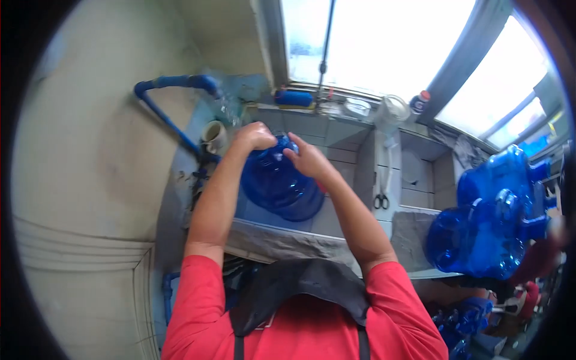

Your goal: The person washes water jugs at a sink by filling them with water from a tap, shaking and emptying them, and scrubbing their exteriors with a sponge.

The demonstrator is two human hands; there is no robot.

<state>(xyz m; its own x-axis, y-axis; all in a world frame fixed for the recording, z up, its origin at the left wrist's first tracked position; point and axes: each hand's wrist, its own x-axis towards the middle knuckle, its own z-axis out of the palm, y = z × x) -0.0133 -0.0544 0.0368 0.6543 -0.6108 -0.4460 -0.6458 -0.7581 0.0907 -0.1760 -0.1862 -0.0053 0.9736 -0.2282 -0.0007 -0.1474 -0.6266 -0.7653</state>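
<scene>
Fingers (296,141) of the right hand (311,162) are standing apart from the thumb and touching the neck of the blue jug (279,180), at the upper middle of the frame. The left hand (257,135) is curling at the other side of this neck; its fingertips are hiding, so I cannot tell how firmly they are closing. The jug is sitting in the tiled basin (345,157), perhaps leaning a little, but the view from above is not showing this clearly.

Water (225,107) is seemingly running from the blue pipe (174,81) at the upper left. Black-handled scissors (381,201) are lying on the ledge right of the basin. More blue jugs (489,219) are resting at the right side of the frame, beside a grey cloth (411,237).
</scene>
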